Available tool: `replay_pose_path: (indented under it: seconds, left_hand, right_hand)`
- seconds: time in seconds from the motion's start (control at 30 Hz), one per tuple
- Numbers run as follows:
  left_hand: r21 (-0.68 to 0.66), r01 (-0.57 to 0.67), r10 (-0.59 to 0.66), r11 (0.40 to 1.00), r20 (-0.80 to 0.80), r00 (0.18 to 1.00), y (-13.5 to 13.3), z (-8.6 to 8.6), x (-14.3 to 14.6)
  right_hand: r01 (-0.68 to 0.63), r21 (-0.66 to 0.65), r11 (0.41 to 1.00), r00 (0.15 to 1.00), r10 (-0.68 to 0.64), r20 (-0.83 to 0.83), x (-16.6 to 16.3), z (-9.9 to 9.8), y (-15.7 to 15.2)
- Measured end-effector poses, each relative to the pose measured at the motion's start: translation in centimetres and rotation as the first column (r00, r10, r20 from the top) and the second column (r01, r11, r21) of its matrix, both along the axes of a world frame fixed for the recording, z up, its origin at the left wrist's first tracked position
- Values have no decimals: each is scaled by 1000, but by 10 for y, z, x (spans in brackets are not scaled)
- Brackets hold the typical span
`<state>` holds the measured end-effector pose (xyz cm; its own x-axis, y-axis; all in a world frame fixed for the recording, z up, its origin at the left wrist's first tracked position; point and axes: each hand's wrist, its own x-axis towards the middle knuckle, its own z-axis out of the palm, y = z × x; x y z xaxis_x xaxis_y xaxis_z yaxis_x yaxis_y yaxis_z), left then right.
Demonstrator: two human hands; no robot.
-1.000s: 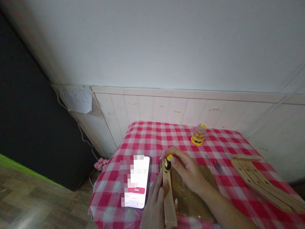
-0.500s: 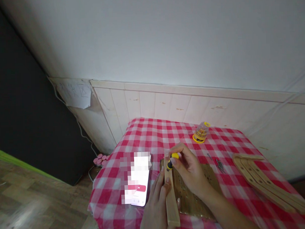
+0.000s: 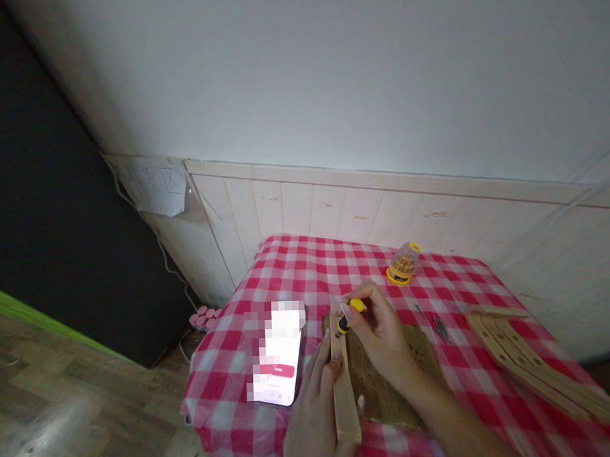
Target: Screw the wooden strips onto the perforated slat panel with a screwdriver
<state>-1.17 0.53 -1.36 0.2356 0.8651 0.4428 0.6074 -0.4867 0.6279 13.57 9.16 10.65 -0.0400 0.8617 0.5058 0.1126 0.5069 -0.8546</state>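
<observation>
My left hand (image 3: 316, 415) grips a pale wooden slat (image 3: 345, 394) that lies along the left edge of a brown board with holes (image 3: 385, 379); fingers press on the slat's left side, the thumb on its right. My right hand (image 3: 378, 329) pinches a small screwdriver with a yellow and black handle (image 3: 351, 313), its tip down on the far end of the slat. Both rest on a table with a red and white checked cloth (image 3: 306, 268).
A phone with a lit screen (image 3: 277, 363) lies left of the slat. A yellow bit holder with a clear dome (image 3: 403, 264) stands at the back. Loose dark screws (image 3: 438, 327) lie right of the board. Several wooden slats (image 3: 534, 367) are stacked at the right edge.
My right hand has turned slightly on the screwdriver, whose handle leans more to the right. The view has shifted a little; the left hand still holds the slat.
</observation>
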Motion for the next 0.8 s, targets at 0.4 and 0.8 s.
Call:
replay_pose_path:
  seconds: [0.4, 0.8]
  left_hand:
    - [37, 31, -32, 999, 20, 999, 1, 5, 1]
    - [53, 1, -4, 999, 58, 998, -3, 14, 9]
  right_hand:
    - [-291, -72, 954, 956, 287, -59, 9, 3, 4]
    - [-398, -27, 917, 902, 397, 172, 22, 16, 7]
